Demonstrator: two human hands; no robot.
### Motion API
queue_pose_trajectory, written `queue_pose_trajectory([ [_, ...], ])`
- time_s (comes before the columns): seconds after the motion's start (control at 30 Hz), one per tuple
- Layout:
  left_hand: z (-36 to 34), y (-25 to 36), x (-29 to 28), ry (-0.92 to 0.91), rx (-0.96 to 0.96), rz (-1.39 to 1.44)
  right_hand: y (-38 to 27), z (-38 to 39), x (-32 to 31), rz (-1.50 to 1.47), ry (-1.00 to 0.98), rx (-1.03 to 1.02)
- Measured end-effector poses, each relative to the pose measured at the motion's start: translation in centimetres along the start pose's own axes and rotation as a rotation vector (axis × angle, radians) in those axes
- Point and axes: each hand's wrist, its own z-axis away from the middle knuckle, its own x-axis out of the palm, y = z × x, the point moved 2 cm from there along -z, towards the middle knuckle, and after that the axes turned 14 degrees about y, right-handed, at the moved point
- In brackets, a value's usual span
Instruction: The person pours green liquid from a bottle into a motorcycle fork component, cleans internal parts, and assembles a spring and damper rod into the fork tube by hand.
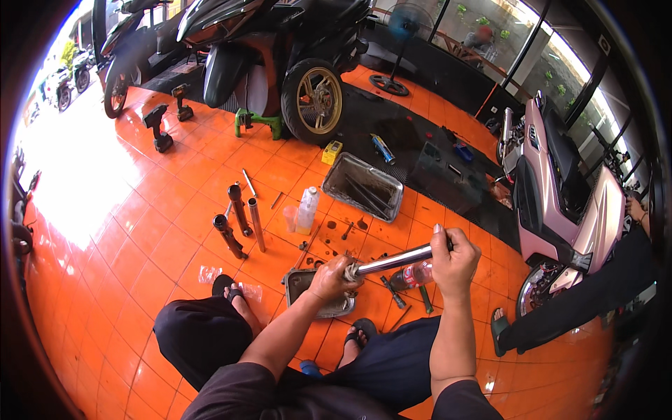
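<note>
- Far left: two cordless drills stand on the orange tiled floor, well apart from the work.
- Left of centre: three dark and steel fork parts lie side by side on the tiles; a clear bottle stands just right of them.
- Left hand: closed around a grey rag, pressed to the lower end of the tube.
- Small tray: on the floor directly under the left hand, between the person's sandalled feet.
- Tube: bright steel, held clear of the floor, sloping up to the right, spanning both hands.
- Big tray: metal, beyond the hands, dark tools inside; loose bolts and small parts lie between it and the small tray.
- Right hand: fist wrapped round the tube's upper end, thumb on top.
- Red-tinted bottle: lying on the tiles below the tube, near the right hand.
- Right: pink scooter parked; another person's dark-trousered leg beside it.
- Rear: black scooter on a stand.
</note>
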Motion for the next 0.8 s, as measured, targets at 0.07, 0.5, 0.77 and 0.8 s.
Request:
queue_pose_trajectory([
  [0.07, 0.5, -2.1, 0.0, 0.026, -0.016, -0.066, 0.3, 0.0, 0.0, 0.015, 0.005, -0.003],
  [0.5, 0.8, -4.9, 4.6, 0.484, -1.461, 1.695, 1.1, 4.9, 1.9, 0.1, -0.141, -0.031],
  [0.77, -0.3, 3.5, 7.2, 0.238, -1.344, 1.775, -1.6, 14.5, 1.9, 0.4, -0.441, 0.019],
  [0.8, 0.4, 4.9, 7.8, 0.211, -1.404, 1.733, -0.7, 14.5, 2.0, 0.518, -0.548, 0.117],
])
